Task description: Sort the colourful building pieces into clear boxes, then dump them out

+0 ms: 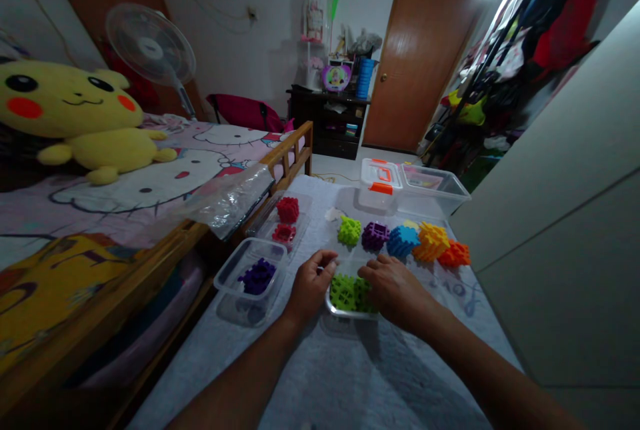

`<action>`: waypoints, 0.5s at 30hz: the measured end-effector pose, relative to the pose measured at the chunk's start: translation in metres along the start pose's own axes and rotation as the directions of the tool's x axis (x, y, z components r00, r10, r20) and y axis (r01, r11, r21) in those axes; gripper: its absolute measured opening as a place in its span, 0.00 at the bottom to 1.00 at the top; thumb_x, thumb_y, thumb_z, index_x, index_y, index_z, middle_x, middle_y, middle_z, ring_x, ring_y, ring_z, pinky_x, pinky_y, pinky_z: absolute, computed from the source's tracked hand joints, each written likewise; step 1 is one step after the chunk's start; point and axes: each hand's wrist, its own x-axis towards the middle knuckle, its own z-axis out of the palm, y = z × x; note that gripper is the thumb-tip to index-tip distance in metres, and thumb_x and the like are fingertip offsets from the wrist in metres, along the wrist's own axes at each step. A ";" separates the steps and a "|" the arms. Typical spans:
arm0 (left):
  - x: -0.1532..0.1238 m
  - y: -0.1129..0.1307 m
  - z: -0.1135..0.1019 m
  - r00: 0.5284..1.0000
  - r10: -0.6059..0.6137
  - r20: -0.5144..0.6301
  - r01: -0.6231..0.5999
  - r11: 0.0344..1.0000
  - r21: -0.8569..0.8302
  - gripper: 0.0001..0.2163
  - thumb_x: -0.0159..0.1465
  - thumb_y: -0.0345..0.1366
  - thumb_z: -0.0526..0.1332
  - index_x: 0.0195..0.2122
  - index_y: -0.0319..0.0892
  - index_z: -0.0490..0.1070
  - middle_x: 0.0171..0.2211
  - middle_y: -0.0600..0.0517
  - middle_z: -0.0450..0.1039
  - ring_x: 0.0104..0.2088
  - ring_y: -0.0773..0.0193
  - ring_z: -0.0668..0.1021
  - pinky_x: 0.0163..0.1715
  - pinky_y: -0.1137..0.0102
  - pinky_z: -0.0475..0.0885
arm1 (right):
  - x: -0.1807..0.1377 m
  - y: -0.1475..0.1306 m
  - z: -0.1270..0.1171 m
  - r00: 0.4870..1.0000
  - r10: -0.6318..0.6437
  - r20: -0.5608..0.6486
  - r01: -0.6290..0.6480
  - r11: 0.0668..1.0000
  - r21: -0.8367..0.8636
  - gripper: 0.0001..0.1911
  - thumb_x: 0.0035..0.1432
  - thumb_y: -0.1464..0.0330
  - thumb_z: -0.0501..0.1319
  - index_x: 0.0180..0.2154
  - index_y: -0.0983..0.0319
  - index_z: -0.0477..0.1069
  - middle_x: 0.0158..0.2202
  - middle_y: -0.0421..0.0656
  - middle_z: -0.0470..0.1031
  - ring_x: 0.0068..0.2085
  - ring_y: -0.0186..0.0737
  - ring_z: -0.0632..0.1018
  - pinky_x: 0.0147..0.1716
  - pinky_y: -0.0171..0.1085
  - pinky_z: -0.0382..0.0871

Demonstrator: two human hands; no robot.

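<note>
A clear plastic container (pixel 345 314) with bright green interlocking pieces (pixel 345 293) stands on the cloth-covered table in front of me. My left hand (pixel 313 278) is closed at its left edge, thumb and bent fingers at the rim. Over the right side of the same container, my right hand (pixel 393 283) has its fingers curled down; whatever is under the fingertips is hidden. Beyond the hands is a row of assembled blocks: light green (pixel 349 231), purple (pixel 375 236), blue (pixel 403 241), yellow (pixel 431 242) and orange (pixel 455 253).
On the left, an open clear container (pixel 223 277) holds dark purple pieces (pixel 259 277). Behind it, red pieces (pixel 287 210) sit in another clear tray. A lidded box with orange clips (pixel 381 185) and a larger clear bin (pixel 440 193) stand at the back. A wooden bed rail (pixel 185 250) borders the left.
</note>
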 end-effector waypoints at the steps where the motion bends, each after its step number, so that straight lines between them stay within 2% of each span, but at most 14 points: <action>1: 0.000 0.000 0.000 1.000 0.002 0.000 -0.002 1.000 0.003 0.12 0.63 0.42 0.58 0.42 0.41 0.72 0.37 0.49 0.76 0.37 0.60 0.77 0.37 0.68 0.70 | 0.001 -0.003 -0.001 1.000 -0.002 0.015 0.002 1.000 0.008 0.07 0.59 0.73 0.57 0.38 0.64 0.74 0.36 0.48 0.78 0.39 0.44 0.74 0.37 0.39 0.61; 5: 0.000 0.000 0.000 1.000 0.004 -0.005 -0.004 1.000 0.006 0.12 0.63 0.42 0.58 0.42 0.40 0.72 0.37 0.49 0.76 0.37 0.60 0.77 0.37 0.68 0.70 | 0.010 -0.010 0.003 0.999 -0.003 0.047 0.002 1.000 0.023 0.08 0.57 0.71 0.60 0.38 0.65 0.75 0.37 0.49 0.79 0.40 0.44 0.76 0.37 0.37 0.62; 11: 0.000 0.002 0.001 1.000 -0.003 -0.019 0.003 1.000 0.006 0.11 0.63 0.41 0.58 0.42 0.41 0.73 0.37 0.50 0.76 0.37 0.60 0.77 0.38 0.68 0.70 | 0.023 -0.010 0.013 0.999 -0.014 0.039 0.014 1.000 -0.018 0.10 0.59 0.72 0.56 0.38 0.65 0.76 0.36 0.50 0.79 0.39 0.44 0.78 0.37 0.36 0.64; 15: 0.000 0.002 0.001 1.000 0.003 -0.016 -0.003 1.000 0.006 0.11 0.62 0.41 0.58 0.42 0.41 0.73 0.38 0.49 0.77 0.37 0.60 0.77 0.38 0.68 0.70 | 0.027 -0.013 0.014 0.998 0.003 0.062 -0.005 1.000 0.028 0.12 0.61 0.74 0.53 0.38 0.64 0.76 0.38 0.50 0.80 0.38 0.42 0.79 0.35 0.34 0.65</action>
